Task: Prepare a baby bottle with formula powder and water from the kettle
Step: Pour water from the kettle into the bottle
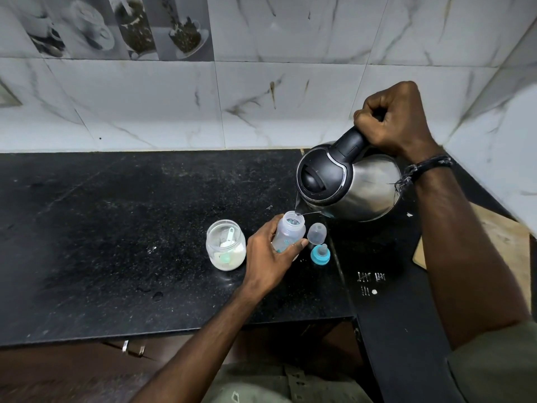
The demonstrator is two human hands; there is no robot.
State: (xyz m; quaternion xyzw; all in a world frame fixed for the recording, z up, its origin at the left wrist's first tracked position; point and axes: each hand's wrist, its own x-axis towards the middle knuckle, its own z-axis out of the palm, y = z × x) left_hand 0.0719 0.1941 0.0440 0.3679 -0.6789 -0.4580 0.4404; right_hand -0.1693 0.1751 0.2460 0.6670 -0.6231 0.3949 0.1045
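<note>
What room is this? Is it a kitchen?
Most likely a home kitchen. There is a black stone counter against a marble-look tiled wall, with coffee-cup picture tiles on it, and the right hand tips an electric kettle over a baby bottle.

Count of things on the black table point(116, 228)

One steel kettle point(348, 181), one clear baby bottle point(289, 231), one open jar of white powder point(225, 245) with one scoop point(228, 238) inside, one clear cap point(316, 233), one teal-ringed teat point(320, 253). Two hands: left hand point(270, 257), right hand point(398, 120). One wristband point(424, 168).
</note>
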